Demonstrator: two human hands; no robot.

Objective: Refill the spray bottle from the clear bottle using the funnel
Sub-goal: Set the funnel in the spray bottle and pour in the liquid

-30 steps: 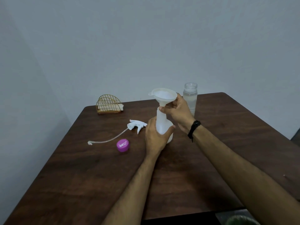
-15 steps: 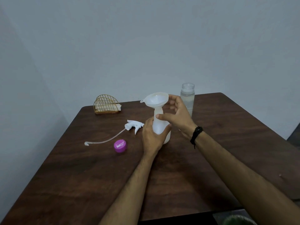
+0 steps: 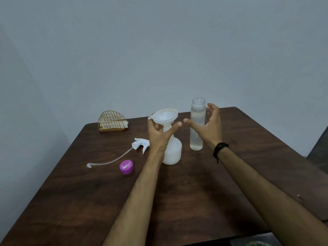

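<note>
Gold wire napkin holder (image 3: 112, 121) near desk's (image 3: 195, 201) far left corner, out of way. White trigger sprayer head with dip tube (image 3: 140, 145) and purple round cap (image 3: 126, 167) parked left, so both necks are open. Left hand (image 3: 159, 137), grip spread, cradles neck of white plastic spray bottle (image 3: 173, 151) mid-desk, probably steadying white funnel (image 3: 164, 115) seated in it. Right hand (image 3: 209, 126), grip spread, reaching round clear uncapped bottle (image 3: 197, 125) just right, no contact visible. Cap print unreadable.
</note>
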